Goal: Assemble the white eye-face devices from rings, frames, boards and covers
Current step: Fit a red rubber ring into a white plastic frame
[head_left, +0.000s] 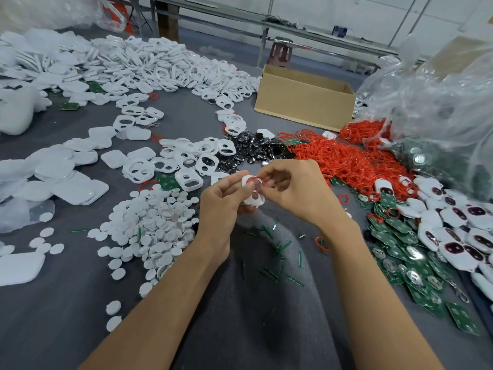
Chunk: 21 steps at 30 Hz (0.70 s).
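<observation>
My left hand (224, 198) grips a white eye-face frame (253, 199) above the grey table, its two holes facing me. A red ring (253, 179) lies on the frame's upper hole. My right hand (290, 188) pinches that ring at the frame's right edge. Loose white frames (184, 161) lie just beyond my hands. A heap of red rings (344, 161) spreads to the right. Green boards (405, 249) are stacked at the right, and white covers (74, 182) lie at the left.
White round discs (154, 222) are piled left of my left forearm. Dark shiny parts (253, 150) lie behind my hands. An open cardboard box (304, 108) stands at the back. Clear plastic bags (440, 108) rise at the right. Assembled white devices (458, 231) lie at the far right.
</observation>
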Available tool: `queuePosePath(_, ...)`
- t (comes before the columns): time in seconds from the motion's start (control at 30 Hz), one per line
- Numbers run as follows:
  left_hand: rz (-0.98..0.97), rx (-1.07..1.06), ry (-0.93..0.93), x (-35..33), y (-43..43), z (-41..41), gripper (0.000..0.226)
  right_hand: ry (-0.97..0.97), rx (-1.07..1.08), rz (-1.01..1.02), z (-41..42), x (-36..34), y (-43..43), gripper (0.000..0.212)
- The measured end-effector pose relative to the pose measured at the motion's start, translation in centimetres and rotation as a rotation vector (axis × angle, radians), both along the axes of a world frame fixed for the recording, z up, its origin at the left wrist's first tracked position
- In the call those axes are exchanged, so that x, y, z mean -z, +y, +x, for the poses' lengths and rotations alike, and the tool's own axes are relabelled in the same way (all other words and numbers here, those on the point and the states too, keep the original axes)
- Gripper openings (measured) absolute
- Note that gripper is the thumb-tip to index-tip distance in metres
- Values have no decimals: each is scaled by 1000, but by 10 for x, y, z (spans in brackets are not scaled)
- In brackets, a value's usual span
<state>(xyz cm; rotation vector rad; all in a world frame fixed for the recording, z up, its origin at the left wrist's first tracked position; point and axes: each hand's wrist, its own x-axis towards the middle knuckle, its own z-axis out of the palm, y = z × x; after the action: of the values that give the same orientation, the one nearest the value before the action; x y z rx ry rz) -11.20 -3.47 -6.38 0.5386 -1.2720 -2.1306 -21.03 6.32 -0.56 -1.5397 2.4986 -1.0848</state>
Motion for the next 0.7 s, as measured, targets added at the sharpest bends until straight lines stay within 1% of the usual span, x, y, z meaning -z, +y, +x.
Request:
queuePosePath(0.17, 7, -16, -19, 0, 0, -1, 15, -7, -8, -19, 0, -2, 0, 15)
queuePosePath(0.33, -7, 17, -6, -2, 0, 0, 25, 72, -37, -57, -1, -4, 1, 15)
queuePosePath(0.43, 15, 52, 11, -3, 0, 1, 38, 74, -37, -86, 0, -3, 2, 15)
queuePosePath(0.47, 22, 56, 11, -3, 0, 1, 37, 61, -33, -89, -1, -3, 2, 16)
queuePosePath(0.53, 31, 57, 15, -2, -1, 1, 28, 43, -28, -85, -1, -3, 3, 19)
queuePosePath(0.7, 23, 43, 41, -2, -1, 0, 12, 69, -51, -61, -1, -6, 3, 19)
